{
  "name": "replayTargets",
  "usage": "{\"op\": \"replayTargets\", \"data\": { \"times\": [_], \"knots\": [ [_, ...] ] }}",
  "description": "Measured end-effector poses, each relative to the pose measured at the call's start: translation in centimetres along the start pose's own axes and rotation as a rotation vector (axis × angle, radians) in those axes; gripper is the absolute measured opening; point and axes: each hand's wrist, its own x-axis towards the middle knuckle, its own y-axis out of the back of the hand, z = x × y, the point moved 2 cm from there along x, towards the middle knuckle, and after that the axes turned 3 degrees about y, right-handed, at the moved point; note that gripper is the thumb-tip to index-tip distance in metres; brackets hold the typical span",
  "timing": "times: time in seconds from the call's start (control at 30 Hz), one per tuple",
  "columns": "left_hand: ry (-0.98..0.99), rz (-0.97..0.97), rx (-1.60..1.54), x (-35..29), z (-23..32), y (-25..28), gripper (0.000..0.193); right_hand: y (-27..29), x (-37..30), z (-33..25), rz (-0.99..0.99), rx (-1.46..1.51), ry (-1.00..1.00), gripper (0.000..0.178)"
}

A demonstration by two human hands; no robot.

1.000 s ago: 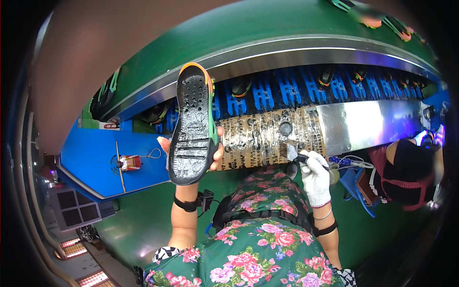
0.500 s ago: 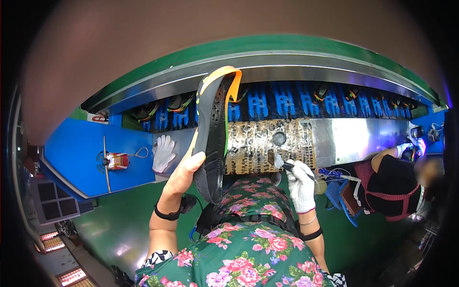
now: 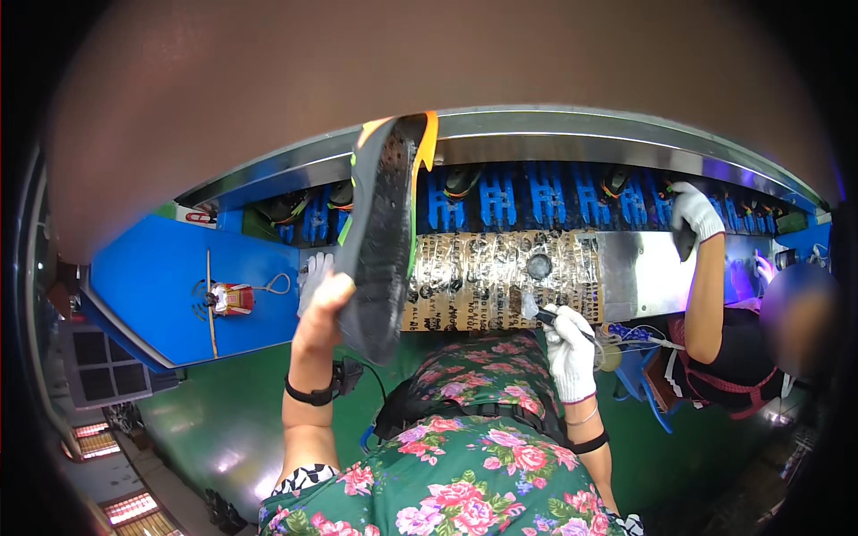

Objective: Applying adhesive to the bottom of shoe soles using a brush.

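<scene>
My bare left hand (image 3: pixel 323 308) grips a dark grey and black shoe sole (image 3: pixel 380 241) by its near side. The sole stands on edge, and an orange strip curls over its far end. My right hand (image 3: pixel 570 347), in a white knitted glove, closes round the black handle of a brush (image 3: pixel 543 315). The brush's pale, clumped tip rests over the taped brown bench cover (image 3: pixel 465 281), apart from the sole. Near the tip, a small round dish (image 3: pixel 539 265) sits on the cover.
Beyond the bench runs a conveyor with blue slotted racks (image 3: pixel 547 201), several carrying shoe parts. On the left is a blue table (image 3: pixel 161 277) with a red container (image 3: pixel 234 299). At right, a co-worker's gloved hand (image 3: pixel 695 213) reaches to the racks with something dark.
The sole in my left hand has shifted left and turned slightly, showing more of its black inner face. The brush remains in my right hand. The co-worker's arm has come up to the racks.
</scene>
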Motion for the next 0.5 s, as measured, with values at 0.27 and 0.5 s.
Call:
{"op": "replayTargets", "data": {
  "times": [0.27, 0.5],
  "knots": [
    [-0.193, -0.220, -1.029, 15.4, 6.8, 13.9, 0.084, -0.9, -0.1, 0.6, -0.052, 0.008, -0.033, 0.024],
    [-0.549, 0.057, -1.193, 18.9, 5.1, 17.2, 0.103, -2.0, -1.0, 1.4, -0.077, -0.089, -0.088, 0.022]
  ]
}}
